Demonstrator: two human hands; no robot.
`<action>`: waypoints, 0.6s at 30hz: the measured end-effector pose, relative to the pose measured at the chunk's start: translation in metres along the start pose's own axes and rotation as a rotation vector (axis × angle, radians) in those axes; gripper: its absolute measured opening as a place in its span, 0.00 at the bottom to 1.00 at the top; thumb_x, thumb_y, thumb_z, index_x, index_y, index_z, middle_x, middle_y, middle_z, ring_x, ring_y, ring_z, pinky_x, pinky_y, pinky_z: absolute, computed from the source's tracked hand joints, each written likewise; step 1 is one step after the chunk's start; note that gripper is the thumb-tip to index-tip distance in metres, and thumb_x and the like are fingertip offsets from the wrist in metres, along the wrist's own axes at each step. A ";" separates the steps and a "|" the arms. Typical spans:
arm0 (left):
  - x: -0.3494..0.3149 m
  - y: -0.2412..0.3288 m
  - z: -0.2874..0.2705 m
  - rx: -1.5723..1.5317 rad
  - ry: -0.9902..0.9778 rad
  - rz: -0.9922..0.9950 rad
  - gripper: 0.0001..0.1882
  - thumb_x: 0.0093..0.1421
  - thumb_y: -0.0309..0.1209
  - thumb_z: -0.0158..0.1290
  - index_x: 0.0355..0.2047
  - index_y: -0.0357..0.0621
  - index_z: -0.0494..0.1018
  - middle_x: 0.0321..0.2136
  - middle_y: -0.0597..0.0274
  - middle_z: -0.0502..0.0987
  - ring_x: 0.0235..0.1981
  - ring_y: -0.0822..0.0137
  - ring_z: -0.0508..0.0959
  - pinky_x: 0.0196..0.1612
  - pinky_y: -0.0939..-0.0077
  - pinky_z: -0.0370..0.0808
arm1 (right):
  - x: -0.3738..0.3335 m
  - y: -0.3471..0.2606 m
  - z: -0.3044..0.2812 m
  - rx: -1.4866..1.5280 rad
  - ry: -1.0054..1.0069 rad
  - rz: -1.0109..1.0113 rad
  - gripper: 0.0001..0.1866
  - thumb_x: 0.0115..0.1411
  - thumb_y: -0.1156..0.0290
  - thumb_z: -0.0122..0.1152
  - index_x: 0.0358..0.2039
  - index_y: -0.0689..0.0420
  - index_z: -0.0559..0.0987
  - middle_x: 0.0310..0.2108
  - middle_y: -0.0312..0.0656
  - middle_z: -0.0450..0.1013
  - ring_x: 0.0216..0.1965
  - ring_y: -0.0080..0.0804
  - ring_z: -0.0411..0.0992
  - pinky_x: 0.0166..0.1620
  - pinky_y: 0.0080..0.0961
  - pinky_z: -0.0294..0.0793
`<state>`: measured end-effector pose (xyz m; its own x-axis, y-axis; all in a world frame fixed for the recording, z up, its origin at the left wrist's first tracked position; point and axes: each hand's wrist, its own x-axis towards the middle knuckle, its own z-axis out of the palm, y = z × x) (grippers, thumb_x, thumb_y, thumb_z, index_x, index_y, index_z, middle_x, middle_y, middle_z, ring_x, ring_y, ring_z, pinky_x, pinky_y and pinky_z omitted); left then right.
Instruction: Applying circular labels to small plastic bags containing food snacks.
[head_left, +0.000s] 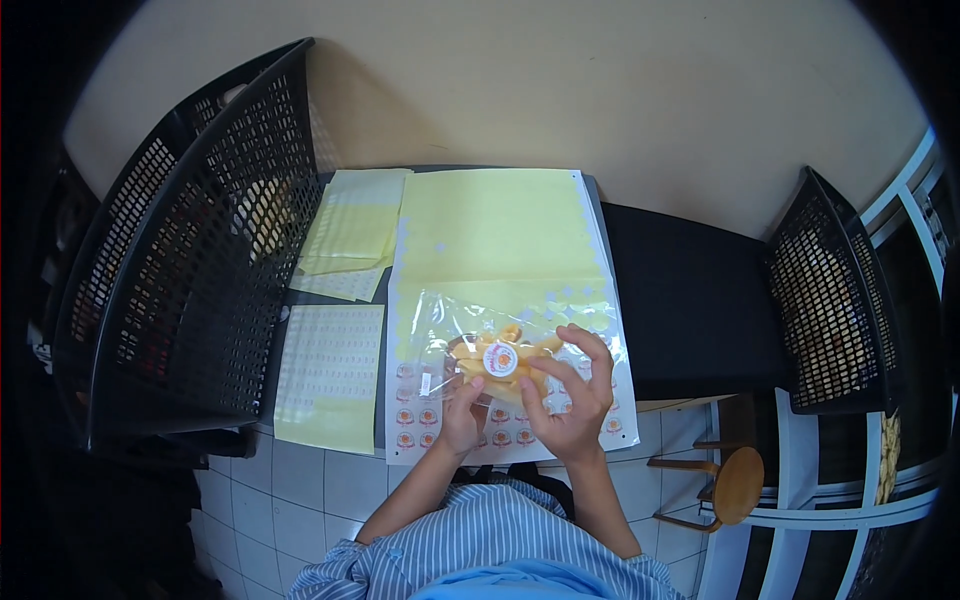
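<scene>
A: Grip status?
B: Clear packet of yellow pieces [470,354] is held by left hand [462,418], thumb on top, fingers partly hidden. Right hand [576,408] is half spread beside round label [500,359]; whether film is pinched can't be told.
A: Packet location?
B: Over near half of large sticker sheet [490,225].
A: Around the sheet?
B: Smaller sheets [328,365] are laid left; black baskets [190,285] [822,300] are placed farther out, both sides.
</scene>
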<state>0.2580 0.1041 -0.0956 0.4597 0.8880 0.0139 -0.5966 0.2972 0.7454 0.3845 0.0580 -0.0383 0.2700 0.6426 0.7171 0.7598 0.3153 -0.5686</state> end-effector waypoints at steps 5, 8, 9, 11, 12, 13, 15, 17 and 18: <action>0.005 0.002 -0.002 -0.045 -0.168 0.072 0.23 0.61 0.29 0.41 0.56 0.35 0.55 0.50 0.54 0.66 0.51 0.65 0.68 0.54 0.71 0.63 | -0.001 -0.009 -0.006 -0.124 -0.080 -0.134 0.13 0.43 0.72 0.67 0.32 0.45 0.81 0.40 0.33 0.72 0.47 0.34 0.68 0.56 0.40 0.56; 0.003 0.002 0.004 -0.032 -0.109 0.049 0.22 0.63 0.32 0.42 0.55 0.35 0.55 0.49 0.55 0.66 0.50 0.66 0.68 0.54 0.73 0.63 | -0.004 -0.010 -0.007 -0.133 -0.081 -0.137 0.13 0.43 0.71 0.67 0.33 0.44 0.82 0.37 0.28 0.73 0.45 0.30 0.68 0.57 0.39 0.55; 0.002 0.002 0.006 -0.056 -0.101 0.043 0.22 0.63 0.32 0.42 0.55 0.35 0.55 0.49 0.55 0.66 0.50 0.67 0.68 0.54 0.73 0.63 | -0.005 -0.010 -0.006 -0.141 -0.078 -0.137 0.13 0.44 0.71 0.67 0.33 0.44 0.82 0.37 0.28 0.73 0.44 0.29 0.69 0.57 0.38 0.55; 0.001 0.003 0.009 -0.113 -0.103 0.045 0.22 0.63 0.31 0.42 0.55 0.35 0.56 0.49 0.54 0.66 0.50 0.67 0.69 0.54 0.73 0.64 | -0.007 -0.009 -0.006 -0.151 -0.086 -0.139 0.12 0.43 0.70 0.67 0.32 0.45 0.82 0.37 0.29 0.73 0.45 0.31 0.68 0.57 0.38 0.54; 0.001 0.004 0.010 -0.072 -0.099 0.053 0.21 0.63 0.30 0.43 0.54 0.35 0.56 0.49 0.55 0.66 0.49 0.67 0.69 0.53 0.74 0.65 | -0.008 -0.009 -0.006 -0.154 -0.100 -0.141 0.12 0.43 0.70 0.67 0.32 0.45 0.82 0.38 0.32 0.73 0.46 0.34 0.67 0.57 0.38 0.54; 0.000 0.005 0.011 -0.042 -0.110 0.077 0.21 0.62 0.29 0.44 0.54 0.35 0.57 0.49 0.55 0.67 0.49 0.68 0.69 0.52 0.74 0.66 | -0.009 -0.008 -0.006 -0.155 -0.115 -0.138 0.12 0.42 0.70 0.67 0.31 0.46 0.82 0.38 0.34 0.73 0.47 0.36 0.66 0.57 0.38 0.54; 0.000 0.008 0.012 0.064 -0.115 0.078 0.20 0.62 0.28 0.45 0.53 0.34 0.57 0.47 0.55 0.68 0.48 0.69 0.70 0.50 0.76 0.67 | -0.013 -0.010 -0.008 -0.167 -0.117 -0.122 0.13 0.44 0.65 0.66 0.34 0.45 0.82 0.42 0.37 0.70 0.51 0.38 0.62 0.58 0.39 0.53; 0.003 0.011 0.012 0.194 -0.106 0.044 0.20 0.61 0.26 0.46 0.52 0.34 0.58 0.46 0.56 0.69 0.46 0.70 0.71 0.48 0.78 0.69 | -0.014 -0.009 -0.010 -0.139 -0.141 -0.081 0.15 0.45 0.61 0.66 0.36 0.44 0.82 0.47 0.41 0.67 0.54 0.42 0.57 0.58 0.41 0.51; 0.002 0.010 0.014 0.187 -0.070 0.019 0.20 0.60 0.26 0.47 0.52 0.35 0.58 0.45 0.57 0.69 0.45 0.71 0.71 0.47 0.78 0.69 | -0.015 -0.008 -0.014 -0.107 -0.165 -0.049 0.16 0.46 0.60 0.66 0.38 0.44 0.81 0.49 0.44 0.65 0.56 0.45 0.55 0.59 0.41 0.50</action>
<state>0.2622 0.1044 -0.0785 0.4977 0.8645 0.0703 -0.4761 0.2046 0.8552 0.3827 0.0364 -0.0386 0.1371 0.7366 0.6623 0.8306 0.2788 -0.4820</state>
